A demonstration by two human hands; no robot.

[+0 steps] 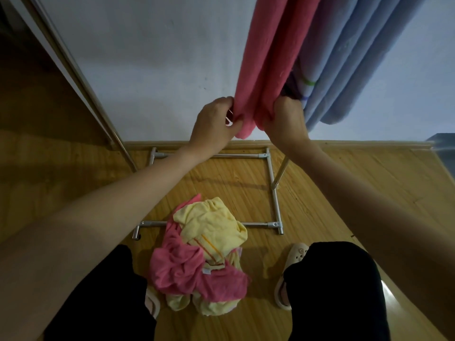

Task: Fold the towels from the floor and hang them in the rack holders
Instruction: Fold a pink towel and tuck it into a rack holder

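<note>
Up at the rack, both hands, left hand [216, 119] and right hand [285, 116], are pinching the folded pink towel [270, 57], evening its hang; remaining towels [204, 254] are lying heaped on the floor [344, 180] near the wall's edge.

There is open floor [332, 193] inside the rack's metal bars [273, 183] and a bare wall [160, 70] to the left, but the hanging pink towel [268, 57] and blue towels [344, 70] block the right side (packed close together), and the towel pile [204, 254] sits between the feet.
</note>
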